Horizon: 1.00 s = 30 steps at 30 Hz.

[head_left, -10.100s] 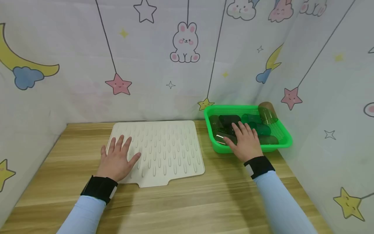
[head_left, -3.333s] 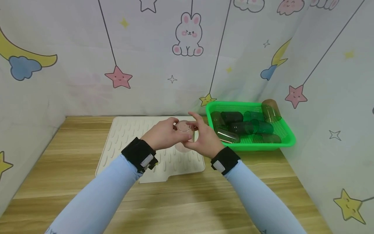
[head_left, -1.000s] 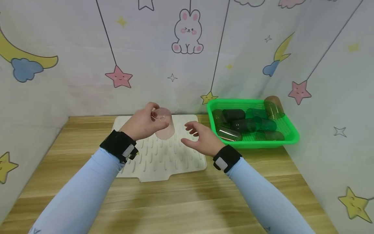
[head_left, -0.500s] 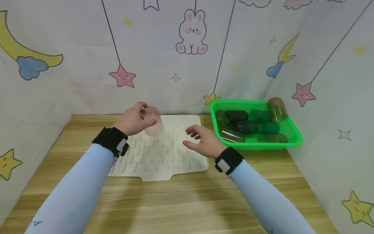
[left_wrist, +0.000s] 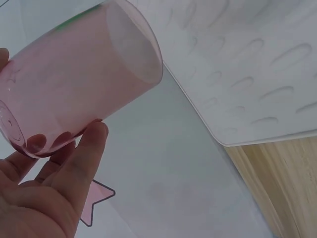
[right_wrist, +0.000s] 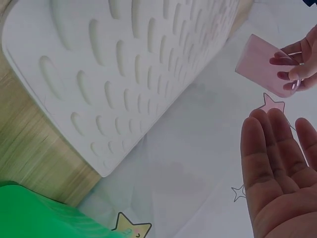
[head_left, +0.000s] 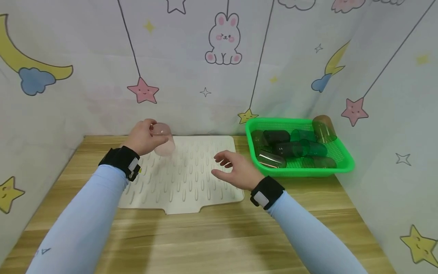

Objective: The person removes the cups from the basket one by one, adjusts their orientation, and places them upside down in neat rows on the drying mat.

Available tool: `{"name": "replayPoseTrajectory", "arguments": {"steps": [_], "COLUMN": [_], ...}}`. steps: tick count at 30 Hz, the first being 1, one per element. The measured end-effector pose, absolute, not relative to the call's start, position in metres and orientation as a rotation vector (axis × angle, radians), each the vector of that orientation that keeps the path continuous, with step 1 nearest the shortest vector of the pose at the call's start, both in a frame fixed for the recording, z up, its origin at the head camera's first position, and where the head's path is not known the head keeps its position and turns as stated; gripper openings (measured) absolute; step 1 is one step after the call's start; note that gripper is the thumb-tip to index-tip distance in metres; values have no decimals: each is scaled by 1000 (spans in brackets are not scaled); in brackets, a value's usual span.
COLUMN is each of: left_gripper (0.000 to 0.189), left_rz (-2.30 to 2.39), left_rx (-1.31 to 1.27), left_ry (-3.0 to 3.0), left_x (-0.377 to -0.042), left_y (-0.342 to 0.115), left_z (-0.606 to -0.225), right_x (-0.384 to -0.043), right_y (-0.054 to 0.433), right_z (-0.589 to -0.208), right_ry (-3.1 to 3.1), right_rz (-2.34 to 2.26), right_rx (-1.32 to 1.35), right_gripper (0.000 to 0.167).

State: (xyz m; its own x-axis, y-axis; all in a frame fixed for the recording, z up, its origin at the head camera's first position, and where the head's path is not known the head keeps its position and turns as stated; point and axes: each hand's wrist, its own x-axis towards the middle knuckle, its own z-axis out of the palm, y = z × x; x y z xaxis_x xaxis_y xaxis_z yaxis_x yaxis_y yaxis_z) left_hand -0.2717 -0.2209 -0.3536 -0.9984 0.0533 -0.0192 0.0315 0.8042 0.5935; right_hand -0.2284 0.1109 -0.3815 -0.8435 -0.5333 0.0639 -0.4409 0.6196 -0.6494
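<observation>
My left hand [head_left: 141, 139] grips a translucent pink cup [head_left: 166, 147] near its base. In the left wrist view, the thumb and fingers [left_wrist: 81, 163] curl round the base end of the cup [left_wrist: 84, 74], and its rim points away. The cup is held upside down, mouth lowered, over the far left part of a white ridged drying mat [head_left: 188, 182]. A gap shows between cup and mat in the right wrist view. My right hand [head_left: 239, 171] hovers over the mat's right side, fingers loosely bent, palm facing left, holding nothing.
A green plastic basket [head_left: 304, 173] stands to the right of the mat, against the side curtain. Several dark, green and brown translucent cups [head_left: 287, 149] lie in it; an amber cup [head_left: 324, 129] leans on its back right corner. Patterned curtains [head_left: 184, 76] close the wooden table's back and sides.
The pink cup was earlier held between both hands over the mat's middle. The right hand let go, and the left carried it leftward. The right hand has stayed nearly still since.
</observation>
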Motion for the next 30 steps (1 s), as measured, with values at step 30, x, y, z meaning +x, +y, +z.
{"name": "replayPoseTrajectory", "arguments": {"steps": [30], "left_gripper": [84], "left_rz": [987], "left_rx": [-245], "left_ry": [2924], "left_x": [-310], "left_y": [-269], "left_z": [-388], "right_x": [-224], "right_y": [117], "right_z": [-386], "right_ry": [2645], "right_rz": [-1074], "right_rx": [-842], "right_gripper": [47]}}
